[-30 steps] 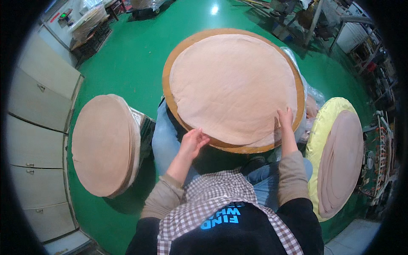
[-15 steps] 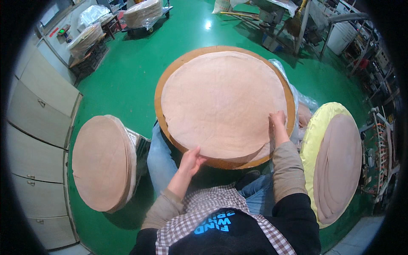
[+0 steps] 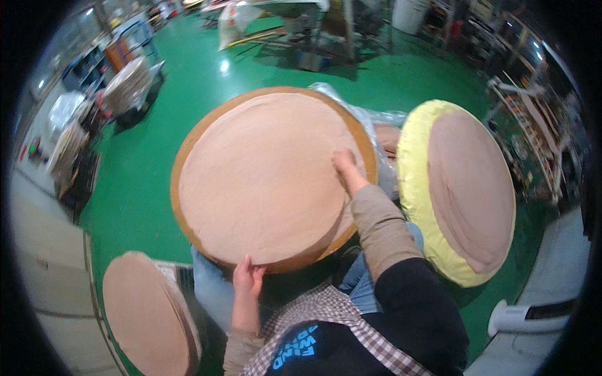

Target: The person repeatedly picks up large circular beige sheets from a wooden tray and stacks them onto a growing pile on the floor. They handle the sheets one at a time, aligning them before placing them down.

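In front of me a large thin round pinkish-beige sheet (image 3: 263,169) lies on a brown round board (image 3: 177,188), with the board's rim showing around it. My right hand (image 3: 344,164) is closed at the sheet's right side, the fingers pinching its edge. A second edge of similar material shows below that hand, so the sheets overlap there. At the near edge my left hand (image 3: 248,277) touches the rim with its fingers stretched out and the thumb apart. What lies under its fingertips is too small to make out.
A stack of similar sheets (image 3: 147,313) stands at lower left. To the right, more sheets (image 3: 473,188) lie on a yellow-covered round support (image 3: 414,207). Clear plastic (image 3: 351,109) with folded sheets lies between. A white appliance (image 3: 514,318) stands at lower right; wrapped bundles (image 3: 128,84) sit far left.
The view has turned to the right, so the board and left stack sit further left in it. My right hand stays closed at the sheet's right side and my left at the near edge.
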`<state>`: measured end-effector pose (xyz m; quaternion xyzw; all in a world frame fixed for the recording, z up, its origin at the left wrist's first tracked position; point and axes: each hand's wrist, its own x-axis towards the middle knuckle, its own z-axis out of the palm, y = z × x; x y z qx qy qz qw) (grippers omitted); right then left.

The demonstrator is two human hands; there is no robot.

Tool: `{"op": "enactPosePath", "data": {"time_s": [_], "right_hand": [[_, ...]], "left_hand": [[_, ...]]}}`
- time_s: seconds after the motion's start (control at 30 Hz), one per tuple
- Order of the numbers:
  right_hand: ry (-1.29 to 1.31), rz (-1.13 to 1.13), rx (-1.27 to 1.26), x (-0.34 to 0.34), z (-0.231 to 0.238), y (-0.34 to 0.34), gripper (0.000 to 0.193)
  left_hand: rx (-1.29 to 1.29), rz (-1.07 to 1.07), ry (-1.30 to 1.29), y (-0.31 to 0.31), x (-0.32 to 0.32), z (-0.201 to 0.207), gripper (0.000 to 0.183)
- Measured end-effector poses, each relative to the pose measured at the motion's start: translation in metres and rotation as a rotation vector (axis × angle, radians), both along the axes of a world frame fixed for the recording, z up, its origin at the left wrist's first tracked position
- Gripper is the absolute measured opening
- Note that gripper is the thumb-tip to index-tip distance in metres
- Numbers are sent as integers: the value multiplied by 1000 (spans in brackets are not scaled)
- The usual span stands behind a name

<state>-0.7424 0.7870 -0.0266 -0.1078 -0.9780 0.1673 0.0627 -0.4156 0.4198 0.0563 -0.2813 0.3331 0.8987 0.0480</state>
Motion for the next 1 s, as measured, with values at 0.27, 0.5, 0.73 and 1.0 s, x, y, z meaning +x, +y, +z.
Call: {"op": "enactPosePath", "data": {"time_s": [0.27, 0.5, 0.73, 1.0], "right_hand": [[60, 501, -1253, 57, 182, -120, 13], [393, 451, -1606, 84, 272, -105, 13], [497, -226, -1698, 117, 164, 13, 8], [-79, -267, -1698, 229, 83, -53, 13]], "left_hand": [[67, 14, -157, 14, -2, -18, 32], [11, 5, -6, 32, -6, 9, 36], [-140, -149, 63, 18, -33, 26, 33], [154, 42, 53, -20, -107, -8, 31]]}}
